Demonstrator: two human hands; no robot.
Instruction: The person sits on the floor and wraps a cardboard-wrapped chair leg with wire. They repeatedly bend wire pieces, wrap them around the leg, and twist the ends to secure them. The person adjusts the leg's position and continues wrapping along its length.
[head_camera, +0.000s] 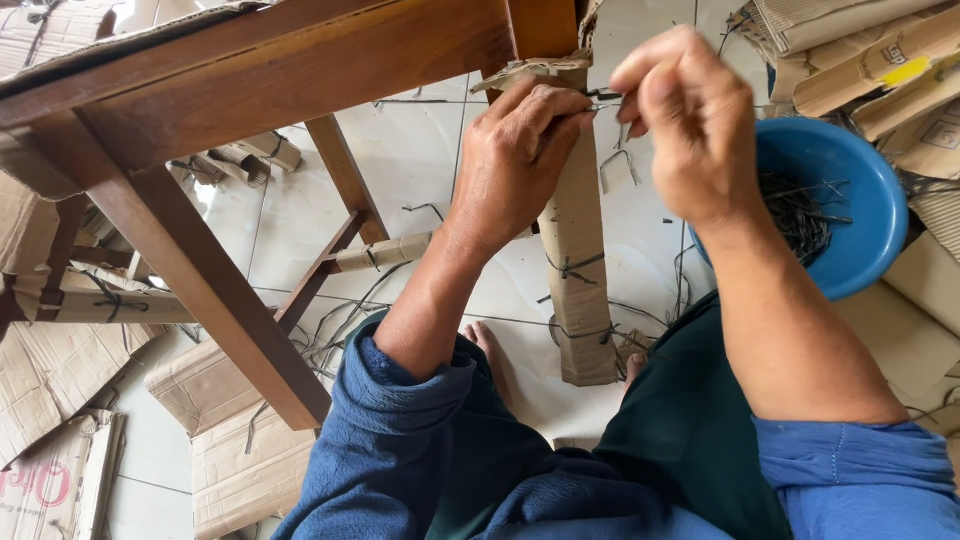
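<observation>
The work in hand looks like the binding step: a thin dark wire (606, 97) is being drawn or twisted at the top of a cardboard-wrapped table leg (578, 270).

The left hand (515, 160) is closed, its fingers (560, 108) pinching one end of the wire against the cardboard just below the wooden frame (300, 60). The right hand (690, 120), at about 3 o'clock from the left and almost touching it, is also closed, thumb and forefinger nipping the other end. The wire runs between the two hands, at 12 o'clock of the view.

Lower on the same leg, two wire ties (575, 267) already circle the cardboard, so I judge the upper tie is the one not yet finished.

A blue bowl (850, 215) of cut wire pieces sits on the tiled floor (420, 160) at 3 o'clock, just beside the right forearm. Flattened cardboard (60, 370) lies at 8 o'clock.

The next move probably calls for steady tension from both hands and a tight twist close against the leg, so the wrap does not slip.
</observation>
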